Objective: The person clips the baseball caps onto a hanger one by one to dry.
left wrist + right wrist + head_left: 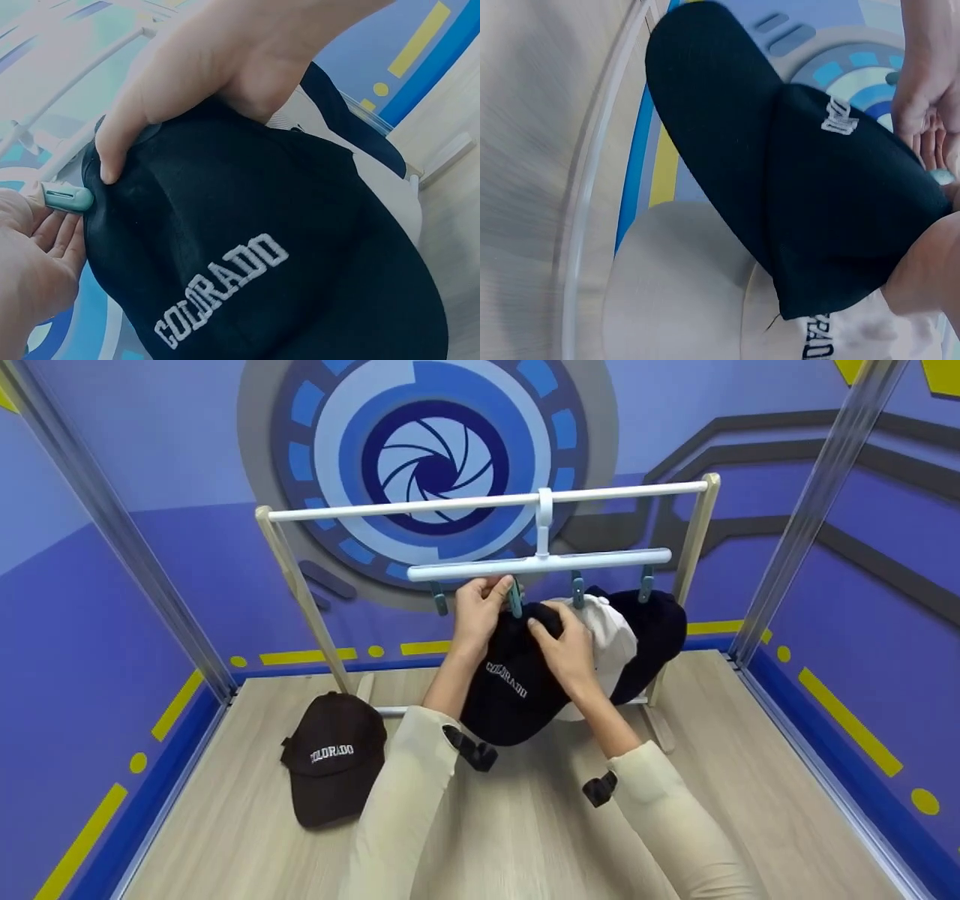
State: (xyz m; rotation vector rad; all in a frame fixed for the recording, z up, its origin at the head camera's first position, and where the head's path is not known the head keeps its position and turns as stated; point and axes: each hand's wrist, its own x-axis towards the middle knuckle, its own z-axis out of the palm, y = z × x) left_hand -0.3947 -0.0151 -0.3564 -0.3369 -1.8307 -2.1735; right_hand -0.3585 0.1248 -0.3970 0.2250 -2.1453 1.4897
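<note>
A black cap [504,705] with white COLORADO lettering hangs brim down below a white clip hanger [480,569]. My left hand [475,613] pinches a teal clip [515,598] between thumb and fingers, and the clip's tip meets the top edge of the cap. My right hand [568,651] grips the cap's crown, thumb on the front and the other fingers behind it, mostly hidden. Just behind, a white cap [611,634] hangs under another teal clip [577,590]. Farther right, a dark cap [664,622] hangs below the end clip [646,585].
The hanger hooks over the white rod [375,508] of a wooden-legged rack. At the hanger's left end dangles a teal clip [439,598] without a cap. A dark brown COLORADO cap [330,780] lies on the wooden tabletop [510,825] at left. Blue printed walls surround the table.
</note>
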